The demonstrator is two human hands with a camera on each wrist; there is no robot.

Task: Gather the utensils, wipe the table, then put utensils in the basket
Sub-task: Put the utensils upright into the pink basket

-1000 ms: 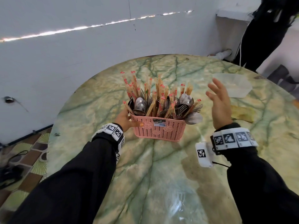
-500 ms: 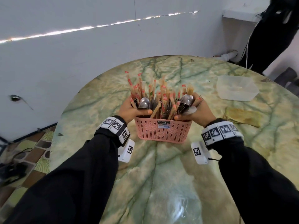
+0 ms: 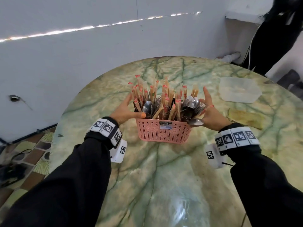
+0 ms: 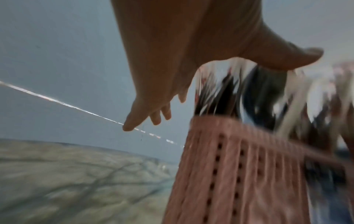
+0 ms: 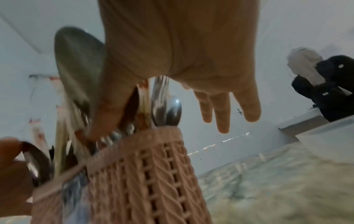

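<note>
Pink basket (image 3: 164, 134) of utensils (image 3: 165, 102) on desk (image 3: 164, 177), left hand (image 3: 126, 110) and right hand (image 3: 210, 112) spread flanking it, thumbs seemingly touching utensils.

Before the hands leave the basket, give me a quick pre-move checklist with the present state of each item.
1. Pink basket stands upright on the table: ok.
2. Chopsticks and spoons stand inside the basket: ok.
3. No utensil sticks out over the rim: not ok; one spoon hangs over the right end, by the right hand.
4. Left hand grips nothing: ok, fingers straight beside the bundle.
5. Right hand grips nothing: ok, fingers spread.
6. Table wiped: cannot tell; a clear container and a yellowish patch remain on its right side.
</note>
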